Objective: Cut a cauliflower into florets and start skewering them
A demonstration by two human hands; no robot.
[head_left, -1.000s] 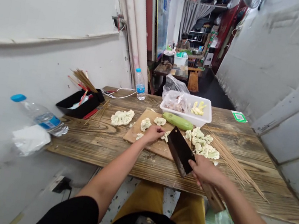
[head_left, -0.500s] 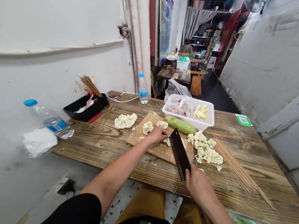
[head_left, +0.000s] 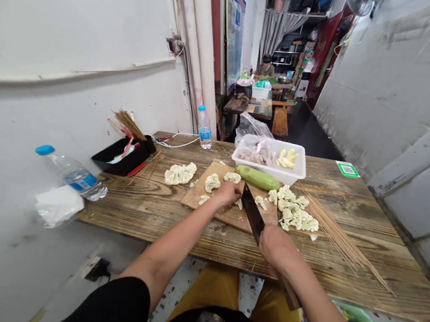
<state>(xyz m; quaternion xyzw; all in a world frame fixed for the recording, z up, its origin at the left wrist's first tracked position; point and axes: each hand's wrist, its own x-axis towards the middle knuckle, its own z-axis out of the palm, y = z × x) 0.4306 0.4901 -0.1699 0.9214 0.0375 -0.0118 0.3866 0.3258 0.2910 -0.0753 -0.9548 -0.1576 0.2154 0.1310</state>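
My right hand (head_left: pixel 277 246) is closed round a cleaver (head_left: pixel 252 211), its dark blade standing over the wooden cutting board (head_left: pixel 212 214). Just left of the blade, my left hand (head_left: pixel 229 193) has its fingers closed on a small cauliflower floret (head_left: pixel 239 204), mostly hidden by the hand. Other cauliflower pieces (head_left: pixel 212 183) lie on the board, and one floret (head_left: pixel 261 202) sits right of the blade. Along the board's back edge rests a pale green gourd (head_left: pixel 257 178). A heap of cauliflower florets (head_left: pixel 297 210) lies right of the board, and a larger cauliflower chunk (head_left: pixel 180 173) to its left.
Behind the gourd stands a white plastic tub (head_left: pixel 298 168) holding a bagged food and yellow pieces. Bamboo skewers (head_left: pixel 344 237) lie at right. Leftward are a black box (head_left: pixel 121 155) and two water bottles (head_left: pixel 205 129). A person (head_left: pixel 266 68) sits far back.
The cleaver has shifted left with my right hand, its blade now more edge-on to me. A floret right of the blade is more visible. My left hand has barely moved.
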